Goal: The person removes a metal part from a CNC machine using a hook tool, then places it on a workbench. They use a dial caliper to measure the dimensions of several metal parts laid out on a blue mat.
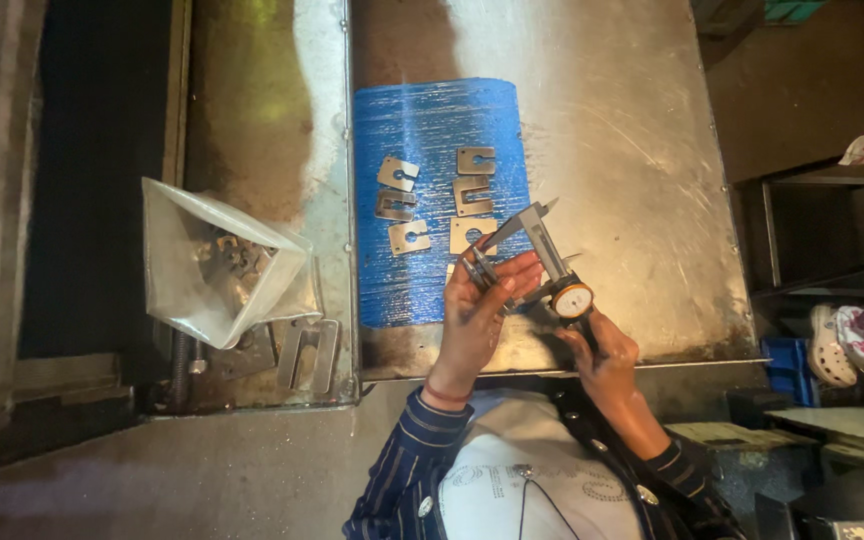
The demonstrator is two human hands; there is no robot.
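My left hand (474,310) is raised over the near edge of the surface (632,150), its fingers (522,272) curled shut around a small flat metal plate (479,268), dull grey and thin, which I hold on edge so that only its narrow side and a bit of its face show. My right hand (607,355) is closed around the lower end of a dial caliper (547,262), thumb by the round white dial with its orange rim; the long steel beam runs up and away from me to the pointed tips. The plate sits against the caliper's measuring faces, though I cannot tell whether they pinch it tight. Just beyond my hands lies a blue mat (432,120), ribbed with fine ridges and rounded at its far corners, and on it rest six more plates (437,200) in two short columns: squarish stamped pieces, each with a round hole opening into a slot at one edge, matte and slightly shiny where the light catches. The surface under the mat is scuffed sheet steel with a bright glare patch. To my left, on a second steel panel, a crumpled clear plastic bag (217,265) lies open, holding a heap of similar dark plates, and beside it sits a slotted metal bracket (309,352).
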